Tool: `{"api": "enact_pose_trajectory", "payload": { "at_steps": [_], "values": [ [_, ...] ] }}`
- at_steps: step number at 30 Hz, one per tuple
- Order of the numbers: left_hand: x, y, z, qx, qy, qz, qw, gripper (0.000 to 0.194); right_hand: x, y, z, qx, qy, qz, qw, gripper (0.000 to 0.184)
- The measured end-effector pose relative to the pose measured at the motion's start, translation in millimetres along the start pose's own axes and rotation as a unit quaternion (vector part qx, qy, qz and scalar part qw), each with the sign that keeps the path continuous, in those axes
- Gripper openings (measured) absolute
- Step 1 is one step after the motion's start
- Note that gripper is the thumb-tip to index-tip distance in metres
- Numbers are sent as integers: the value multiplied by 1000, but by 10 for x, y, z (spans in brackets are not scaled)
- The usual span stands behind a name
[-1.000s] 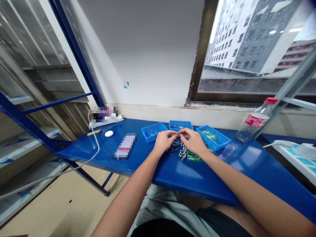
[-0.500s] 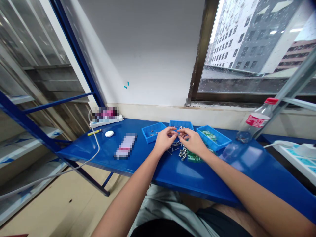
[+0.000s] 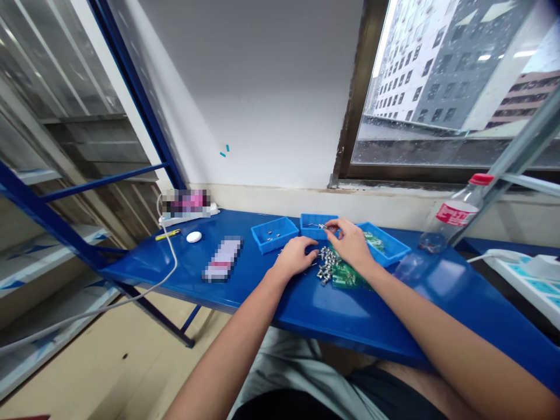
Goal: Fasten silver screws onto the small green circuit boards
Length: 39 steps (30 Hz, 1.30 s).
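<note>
My left hand point(image 3: 294, 256) is low over the blue table, thumb and forefinger apart, beside thin metal pins point(image 3: 310, 265) that it partly covers. My right hand point(image 3: 350, 242) is at the front right of the middle blue bin point(image 3: 308, 233), fingers bent together at its rim. What they pinch is too small to make out. Shiny metal pieces point(image 3: 322, 226) lie in that bin near the fingertips. Between my hands is a pile of small silver metal fittings point(image 3: 326, 265). Green-and-clear small parts in a bag point(image 3: 345, 277) lie partly under my right wrist.
A left blue bin point(image 3: 262, 246) holds a few small pieces; the right blue bin point(image 3: 396, 254) holds green parts. A plastic bottle point(image 3: 455, 213) stands at the right, near a power strip point(image 3: 516, 280). Leftward lie a blurred phone-shaped item point(image 3: 222, 259), a white oval object point(image 3: 193, 237) and a yellow tool point(image 3: 167, 234).
My hands have parted from fingertips close together. The right has moved right and away to the middle bin; the left has lowered toward the pins on the table.
</note>
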<state>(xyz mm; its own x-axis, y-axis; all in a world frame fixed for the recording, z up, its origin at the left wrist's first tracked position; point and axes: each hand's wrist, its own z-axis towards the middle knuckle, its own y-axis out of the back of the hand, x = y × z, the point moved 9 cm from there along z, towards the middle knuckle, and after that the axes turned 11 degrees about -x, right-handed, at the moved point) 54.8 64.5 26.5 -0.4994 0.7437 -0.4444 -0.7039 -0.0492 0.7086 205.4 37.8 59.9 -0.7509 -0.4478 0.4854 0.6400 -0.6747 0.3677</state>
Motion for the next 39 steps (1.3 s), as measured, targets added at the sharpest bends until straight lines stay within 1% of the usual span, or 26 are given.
{"api": "enact_pose_trajectory", "payload": {
  "at_steps": [6, 8, 11, 14, 17, 19, 21, 23, 25, 28, 31, 33, 35, 36, 39],
  "values": [
    [35, -36, -1, 10, -1, -9, 1000, 29, -32, -156, 87, 17, 26, -10, 999, 13],
    [23, -32, 4, 12, -1, -6, 1000, 28, -25, -258, 133, 38, 32, -14, 999, 13],
    [4, -13, 9, 10, 4, -5, 1000, 27, 62, -518, 206, 97, 46, -9, 994, 14],
    [29, -6, 8, 10, 21, -18, 1000, 23, 212, -811, 300, 130, 50, 8, 990, 14],
    [121, 7, 5, -1, 57, -22, 998, 17, 397, -1091, 389, 155, 68, 17, 985, 16],
    [167, 9, 3, -10, 75, -34, 997, 15, 484, -1206, 456, 163, 72, 19, 984, 18],
    [165, -16, 2, -8, 75, -55, 996, 14, 534, -1263, 512, 177, 67, 21, 982, 21],
    [143, -50, 1, 0, 67, -69, 995, 15, 568, -1225, 559, 179, 67, 17, 981, 20],
    [129, -72, 0, 3, 60, -72, 996, 16, 601, -1100, 579, 168, 78, 14, 983, 16],
    [113, -49, 5, -11, 45, -63, 997, 16, 626, -812, 515, 156, 104, 14, 982, 12],
    [92, 34, 17, -52, 34, -76, 995, 16, 567, -451, 362, 142, 114, 14, 983, 13],
    [106, 79, 22, -80, 51, -122, 988, 16, 481, -212, 238, 124, 111, 3, 986, 14],
    [145, 92, 24, -100, 81, -178, 976, 18, 385, -25, 107, 110, 102, -3, 989, 16],
    [165, 89, 24, -107, 96, -200, 969, 18, 352, 26, 37, 114, 102, 1, 988, 17],
    [196, 59, 27, -113, 118, -251, 954, 20, 288, 86, -124, 122, 101, 19, 987, 16]
  ]
}}
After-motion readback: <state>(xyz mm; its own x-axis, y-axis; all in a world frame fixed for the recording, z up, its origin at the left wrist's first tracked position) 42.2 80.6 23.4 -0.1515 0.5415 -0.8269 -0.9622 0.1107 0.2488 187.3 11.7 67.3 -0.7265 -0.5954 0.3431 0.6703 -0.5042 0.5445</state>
